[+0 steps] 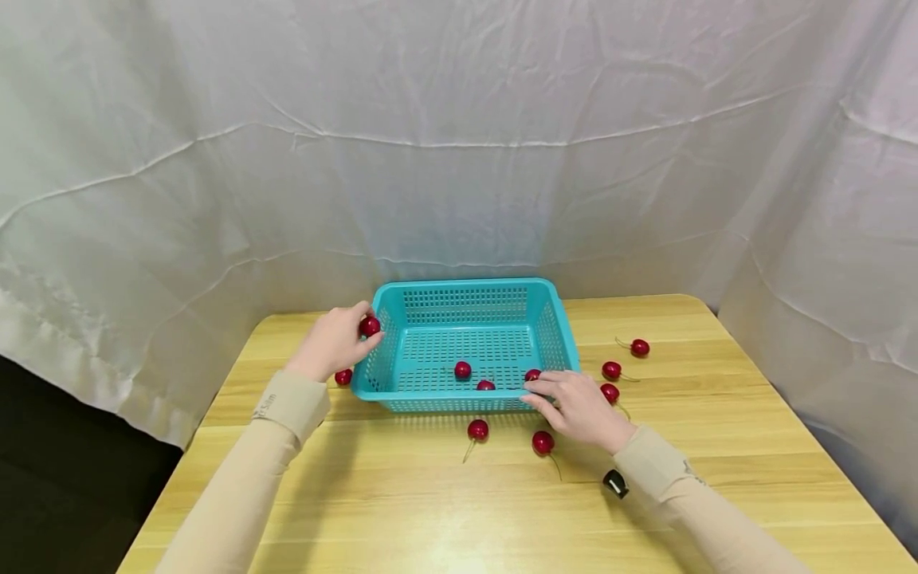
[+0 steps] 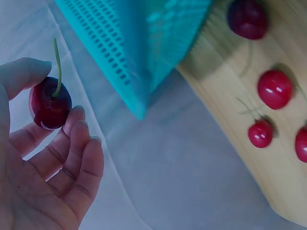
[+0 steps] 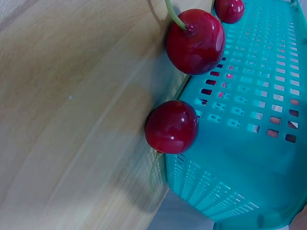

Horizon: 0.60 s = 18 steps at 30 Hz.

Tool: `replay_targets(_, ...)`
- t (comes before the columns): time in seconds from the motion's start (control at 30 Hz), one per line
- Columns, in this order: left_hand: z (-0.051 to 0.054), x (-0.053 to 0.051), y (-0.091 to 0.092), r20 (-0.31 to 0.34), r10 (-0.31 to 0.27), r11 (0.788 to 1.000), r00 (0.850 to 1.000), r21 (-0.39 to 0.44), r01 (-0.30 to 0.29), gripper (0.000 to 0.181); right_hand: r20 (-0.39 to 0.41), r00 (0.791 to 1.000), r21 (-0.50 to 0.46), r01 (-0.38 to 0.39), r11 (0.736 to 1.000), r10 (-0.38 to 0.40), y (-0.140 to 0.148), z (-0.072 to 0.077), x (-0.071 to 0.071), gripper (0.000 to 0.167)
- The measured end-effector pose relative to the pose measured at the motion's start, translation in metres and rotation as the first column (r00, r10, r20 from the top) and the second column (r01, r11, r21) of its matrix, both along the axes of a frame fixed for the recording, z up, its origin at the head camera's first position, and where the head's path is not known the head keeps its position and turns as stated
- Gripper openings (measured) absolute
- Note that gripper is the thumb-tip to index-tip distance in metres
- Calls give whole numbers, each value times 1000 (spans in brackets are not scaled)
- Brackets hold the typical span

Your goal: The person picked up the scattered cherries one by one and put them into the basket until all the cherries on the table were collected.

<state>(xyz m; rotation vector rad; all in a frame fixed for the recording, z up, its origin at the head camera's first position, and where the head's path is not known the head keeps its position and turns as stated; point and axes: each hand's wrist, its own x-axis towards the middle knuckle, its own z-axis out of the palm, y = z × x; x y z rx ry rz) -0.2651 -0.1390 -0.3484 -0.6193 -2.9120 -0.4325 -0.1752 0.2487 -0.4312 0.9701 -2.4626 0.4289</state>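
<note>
My left hand [image 1: 339, 341] holds a dark red cherry [image 1: 369, 326] at the left rim of the turquoise basket [image 1: 459, 396]. In the left wrist view this cherry [image 2: 50, 103] sits between thumb and fingers, green stem up. My right hand [image 1: 578, 404] reaches over the basket's front right corner, fingertips beside a cherry [image 1: 532, 374]; whether they grip anything is hidden. Only a sliver of that hand [image 3: 300, 221] shows in the right wrist view. Two more cherries, one central [image 1: 462, 370] and one near the front wall [image 1: 485, 385], lie inside the basket.
Stemmed cherries lie before the basket, one central [image 1: 477, 430] and one farther right [image 1: 543, 443]. Several more, including one at the back [image 1: 640, 347], lie right of it. Another cherry [image 1: 343, 376] is beside the left wrist. A pale curtain [image 1: 459, 199] hangs behind the wooden table [image 1: 430, 510].
</note>
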Motion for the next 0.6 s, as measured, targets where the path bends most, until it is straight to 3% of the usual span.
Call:
replay_targets(0.33,5,-5,31,48,-40,998,998,60,38,28,8,1000,2,4,1000,-4,-1,-1,0,21)
replay_targets(0.6,3,-6,60,105,-135,970,985,216,110,29,9,1000,3,8,1000,-8,-1,-1,0,20)
